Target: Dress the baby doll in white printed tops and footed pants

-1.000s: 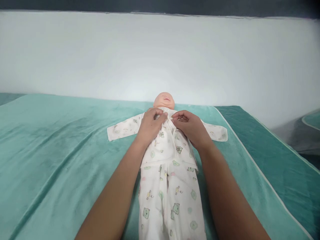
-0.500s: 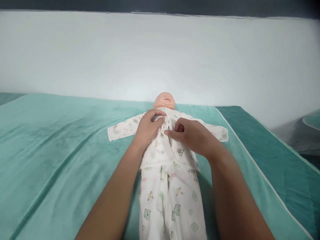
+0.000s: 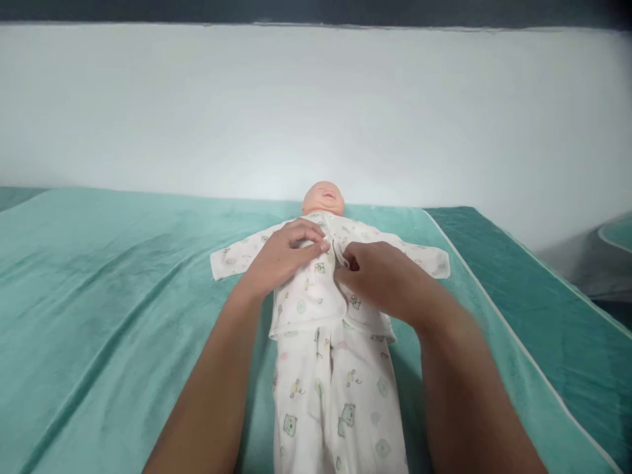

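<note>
A baby doll [image 3: 324,197] lies on its back, dressed in a white printed baby shirt [image 3: 309,306] and matching trousers [image 3: 340,401]. My left hand [image 3: 291,253] rests on the shirt's chest, its thumb and fingers closed on the cloth beside the front opening. Opposite it, my right hand [image 3: 372,270] has its fingers curled around the other front edge of the shirt, which lifts a little there. The fingertips of the right hand are partly hidden. Both sleeves stretch out sideways.
A light green sheet [image 3: 123,316] with some creases covers the surface under the doll. Darker green cloth [image 3: 533,283] lies along the right side. A white wall [image 3: 316,105] stands right behind the doll's head.
My left hand has slid slightly down and to the left. The right hand has moved slightly right and down, and the shirt's front edge now folds up at its fingers.
</note>
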The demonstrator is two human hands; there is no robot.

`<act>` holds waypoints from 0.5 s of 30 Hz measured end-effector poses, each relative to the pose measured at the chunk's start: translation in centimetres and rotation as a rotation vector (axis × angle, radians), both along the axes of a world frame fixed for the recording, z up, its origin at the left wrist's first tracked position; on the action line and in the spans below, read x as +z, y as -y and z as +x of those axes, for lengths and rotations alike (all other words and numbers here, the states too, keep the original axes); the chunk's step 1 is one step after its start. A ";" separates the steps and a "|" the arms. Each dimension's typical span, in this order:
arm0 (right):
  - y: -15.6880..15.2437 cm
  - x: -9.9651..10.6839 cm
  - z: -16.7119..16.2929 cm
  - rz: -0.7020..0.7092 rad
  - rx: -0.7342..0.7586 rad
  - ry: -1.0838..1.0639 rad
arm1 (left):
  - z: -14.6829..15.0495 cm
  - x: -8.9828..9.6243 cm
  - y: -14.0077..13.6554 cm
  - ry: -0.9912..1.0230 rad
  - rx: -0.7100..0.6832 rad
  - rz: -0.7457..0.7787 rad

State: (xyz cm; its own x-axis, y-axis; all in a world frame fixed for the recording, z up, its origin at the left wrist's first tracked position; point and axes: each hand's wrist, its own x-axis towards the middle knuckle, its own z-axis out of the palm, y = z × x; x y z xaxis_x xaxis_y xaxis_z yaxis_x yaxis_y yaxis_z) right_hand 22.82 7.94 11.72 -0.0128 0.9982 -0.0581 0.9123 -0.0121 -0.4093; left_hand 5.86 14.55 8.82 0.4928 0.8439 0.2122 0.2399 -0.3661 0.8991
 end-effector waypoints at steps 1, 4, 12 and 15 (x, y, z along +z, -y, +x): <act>-0.2 0.1 0.5 -0.037 0.024 -0.053 | -0.1 0.1 0.1 -0.024 -0.030 -0.001; -0.6 0.1 1.7 -0.139 0.106 -0.201 | -0.1 0.2 0.2 -0.103 -0.081 0.038; -1.6 -1.2 2.5 -0.153 0.115 -0.497 | 0.1 0.0 0.0 -0.166 -0.112 0.088; -2.1 -2.3 2.8 -0.123 0.114 -0.913 | 0.1 0.0 0.0 -0.122 -0.135 0.080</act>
